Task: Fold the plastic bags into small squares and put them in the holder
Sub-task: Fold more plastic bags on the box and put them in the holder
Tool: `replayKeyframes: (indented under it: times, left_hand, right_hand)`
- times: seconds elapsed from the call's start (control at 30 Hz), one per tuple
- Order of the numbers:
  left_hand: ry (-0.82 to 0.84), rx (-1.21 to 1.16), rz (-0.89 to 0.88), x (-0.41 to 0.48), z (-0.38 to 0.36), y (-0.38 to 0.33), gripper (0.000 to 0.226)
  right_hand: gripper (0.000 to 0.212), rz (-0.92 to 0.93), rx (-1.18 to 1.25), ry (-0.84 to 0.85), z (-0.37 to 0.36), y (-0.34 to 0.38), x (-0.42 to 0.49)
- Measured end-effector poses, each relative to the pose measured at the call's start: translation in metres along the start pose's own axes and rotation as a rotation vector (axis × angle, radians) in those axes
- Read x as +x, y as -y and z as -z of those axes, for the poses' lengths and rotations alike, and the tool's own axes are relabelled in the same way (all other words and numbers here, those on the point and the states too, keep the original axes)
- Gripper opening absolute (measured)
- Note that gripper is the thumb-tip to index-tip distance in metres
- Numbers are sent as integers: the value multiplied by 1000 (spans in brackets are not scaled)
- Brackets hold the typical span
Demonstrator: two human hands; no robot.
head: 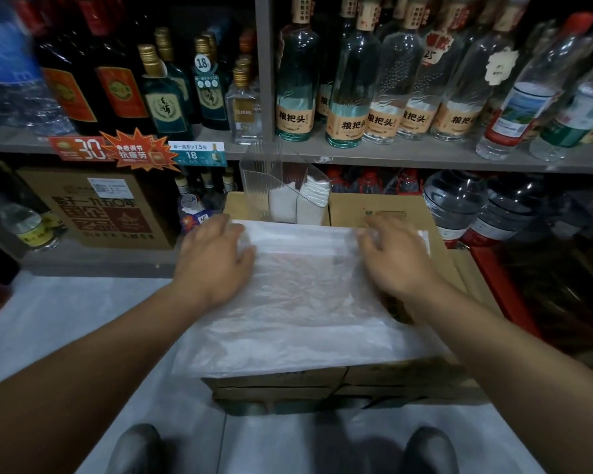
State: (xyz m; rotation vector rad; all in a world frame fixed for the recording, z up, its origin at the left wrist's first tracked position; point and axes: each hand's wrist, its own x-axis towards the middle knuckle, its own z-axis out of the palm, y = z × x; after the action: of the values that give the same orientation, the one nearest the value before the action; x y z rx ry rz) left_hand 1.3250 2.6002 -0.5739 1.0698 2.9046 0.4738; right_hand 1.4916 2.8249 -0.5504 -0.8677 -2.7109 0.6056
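**pressing the first fold flat along the far edge**

the plastic bag (298, 302) is lying spread over the top of a cardboard box (384, 208), its near edge hanging a little past the box's front. along the far edge a narrow band is showing whiter and thicker, which suggests a strip is being turned over toward the person.

the left hand (216, 258) is resting on the far-left end of that band. its thumb is lying on the plastic, but whether the fingers are pinching the edge or only pressing it cannot be told. the right hand (396, 260) is resting on the far-right end, fingers spread and lightly bent, fingertips down on the film and gripping nothing visible.

the clear holder (254, 179) is standing just behind the bag on the same box, with white folded bags (314, 196) already sitting in it. the task looks to be at an early fold of this bag.

to do the step well, both hands are probably best kept at matching ends so the band stays parallel to the far edge. smoothing outward from the middle should push trapped air out, since thin film like this tends to spring back and slide. the overhanging near edge may drag the sheet forward if pressure is lifted on both sides at once.
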Motion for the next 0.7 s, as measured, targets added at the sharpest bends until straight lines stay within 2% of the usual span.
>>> replayKeyframes:
  times: [0.07,0.13,0.3,0.4,0.5,0.57,0.63,0.7]
  left_hand:
    - [177,48,-32,-4,-8,-4,63]
    - [288,101,-40,-7,-17,-1,73]
    - [300,177,-63,-10,-26,7,82]
    - [282,165,-62,-11,-27,1,84]
    - [93,59,-53,-17,-21,-4,76]
    - [5,55,-88,-24,-10,-10,70]
    - [60,100,-145,-35,0,-13,74]
    - [189,149,-169,-53,3,-12,78]
  right_hand:
    - [62,15,-37,242,-14,7,-3]
    - [68,-17,-93,369,-18,-5,-2]
    - [67,-58,-222,368,-2,-57,4]
    - [68,-71,-222,321,4,-64,3]
    - [64,-39,-78,206,12,-37,-10]
    - [60,26,-10,210,16,-10,-31]
    - [60,123,-15,270,10,12,-58]
    - [62,176,-53,378,-6,24,-77]
